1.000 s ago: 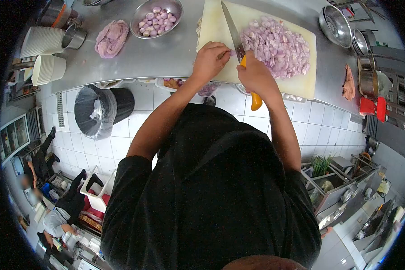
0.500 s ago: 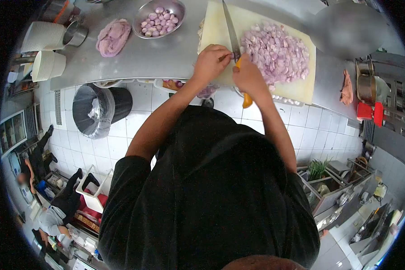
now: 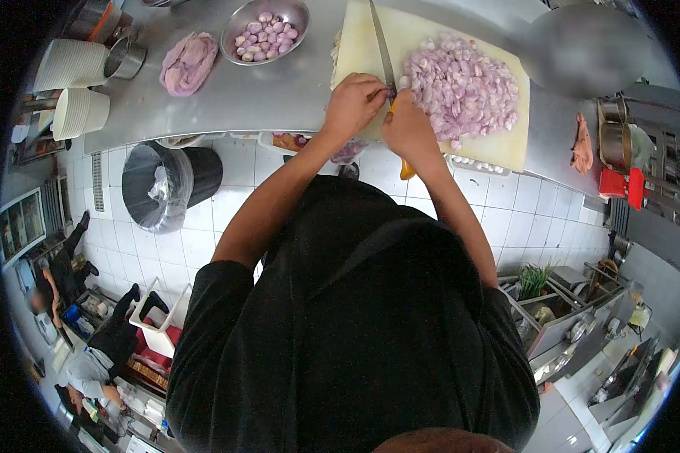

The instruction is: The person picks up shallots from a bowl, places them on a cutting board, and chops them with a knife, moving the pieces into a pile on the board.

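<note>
My right hand (image 3: 410, 130) grips the orange-handled kitchen knife (image 3: 382, 47), its long blade pointing away from me over the pale cutting board (image 3: 359, 34). Against the blade's left side, my left hand (image 3: 353, 106) pinches a small purple shallot (image 3: 390, 93), mostly hidden by the fingertips. Right of the knife lies a wide heap of sliced shallots (image 3: 465, 87) on the board. A metal bowl (image 3: 305, 26) of whole peeled shallots (image 3: 264, 38) stands to the left.
A bundled pink cloth or net (image 3: 189, 64) lies on the steel counter (image 3: 151, 102). White stacked containers (image 3: 81, 113) stand at its left end. Below is a black bin (image 3: 134, 177) with a plastic liner. Other people are at the lower left.
My right hand and the knife have shifted slightly left, bringing the blade closer to the left fingertips. The left hand has stayed nearly in place.
</note>
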Action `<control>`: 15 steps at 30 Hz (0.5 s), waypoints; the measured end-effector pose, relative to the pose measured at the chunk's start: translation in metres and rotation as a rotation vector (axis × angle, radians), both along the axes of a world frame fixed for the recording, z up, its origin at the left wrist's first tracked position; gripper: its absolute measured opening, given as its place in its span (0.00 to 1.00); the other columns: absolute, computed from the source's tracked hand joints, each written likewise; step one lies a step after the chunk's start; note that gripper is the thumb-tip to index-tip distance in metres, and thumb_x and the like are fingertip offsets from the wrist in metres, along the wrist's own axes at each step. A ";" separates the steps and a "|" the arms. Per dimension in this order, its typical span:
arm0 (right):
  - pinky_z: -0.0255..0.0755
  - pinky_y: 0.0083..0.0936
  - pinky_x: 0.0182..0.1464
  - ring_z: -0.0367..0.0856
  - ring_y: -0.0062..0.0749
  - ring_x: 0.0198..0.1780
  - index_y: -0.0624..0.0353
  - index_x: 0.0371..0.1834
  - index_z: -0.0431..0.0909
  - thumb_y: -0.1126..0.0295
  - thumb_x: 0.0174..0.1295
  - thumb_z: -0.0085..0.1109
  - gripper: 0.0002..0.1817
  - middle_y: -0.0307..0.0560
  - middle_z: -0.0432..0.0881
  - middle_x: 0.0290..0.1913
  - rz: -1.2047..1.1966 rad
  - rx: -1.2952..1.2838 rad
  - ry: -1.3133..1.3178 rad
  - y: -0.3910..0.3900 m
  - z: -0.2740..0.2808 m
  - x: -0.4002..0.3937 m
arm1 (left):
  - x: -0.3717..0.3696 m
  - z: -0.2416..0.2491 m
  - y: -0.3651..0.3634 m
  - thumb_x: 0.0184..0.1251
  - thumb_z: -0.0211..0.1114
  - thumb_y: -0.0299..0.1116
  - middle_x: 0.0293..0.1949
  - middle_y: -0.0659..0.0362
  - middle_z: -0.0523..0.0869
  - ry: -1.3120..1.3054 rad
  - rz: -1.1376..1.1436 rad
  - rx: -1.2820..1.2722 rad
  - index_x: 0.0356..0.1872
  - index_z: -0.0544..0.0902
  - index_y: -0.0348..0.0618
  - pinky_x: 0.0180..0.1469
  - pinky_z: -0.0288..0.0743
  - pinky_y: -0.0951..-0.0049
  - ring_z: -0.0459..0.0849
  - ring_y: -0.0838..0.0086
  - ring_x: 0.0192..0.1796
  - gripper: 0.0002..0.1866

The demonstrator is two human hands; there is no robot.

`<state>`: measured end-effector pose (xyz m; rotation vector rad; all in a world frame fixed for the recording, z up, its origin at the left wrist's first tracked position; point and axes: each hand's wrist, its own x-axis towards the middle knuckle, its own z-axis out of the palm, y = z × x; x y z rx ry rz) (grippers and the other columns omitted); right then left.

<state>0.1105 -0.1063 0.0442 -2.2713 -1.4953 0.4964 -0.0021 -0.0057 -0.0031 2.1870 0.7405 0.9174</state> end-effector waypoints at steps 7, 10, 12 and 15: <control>0.73 0.58 0.50 0.82 0.72 0.44 0.73 0.48 0.65 0.72 0.61 0.52 0.16 0.77 0.81 0.38 -0.008 -0.118 0.125 0.004 0.019 -0.004 | 0.001 -0.004 0.002 0.60 0.69 0.27 0.40 0.54 0.89 -0.011 -0.015 -0.021 0.38 0.89 0.40 0.50 0.79 0.63 0.86 0.57 0.45 0.07; 0.74 0.57 0.51 0.83 0.70 0.45 0.74 0.47 0.66 0.74 0.59 0.51 0.16 0.78 0.81 0.40 0.004 -0.113 0.087 0.007 0.020 0.000 | 0.000 -0.003 0.002 0.60 0.69 0.28 0.40 0.54 0.89 -0.040 -0.005 -0.025 0.38 0.89 0.40 0.51 0.79 0.63 0.86 0.57 0.45 0.07; 0.74 0.57 0.50 0.82 0.71 0.44 0.73 0.48 0.65 0.73 0.60 0.52 0.16 0.77 0.81 0.39 -0.018 -0.188 0.159 0.004 0.038 0.000 | -0.003 -0.003 0.001 0.60 0.69 0.29 0.40 0.54 0.89 -0.010 -0.015 -0.012 0.38 0.89 0.40 0.51 0.79 0.62 0.86 0.57 0.45 0.07; 0.74 0.57 0.47 0.81 0.72 0.40 0.72 0.49 0.65 0.71 0.63 0.52 0.16 0.75 0.82 0.36 -0.018 -0.177 0.169 0.003 0.038 -0.001 | -0.001 -0.005 0.001 0.60 0.69 0.29 0.40 0.54 0.89 -0.002 -0.011 -0.001 0.38 0.89 0.40 0.51 0.79 0.62 0.86 0.57 0.45 0.08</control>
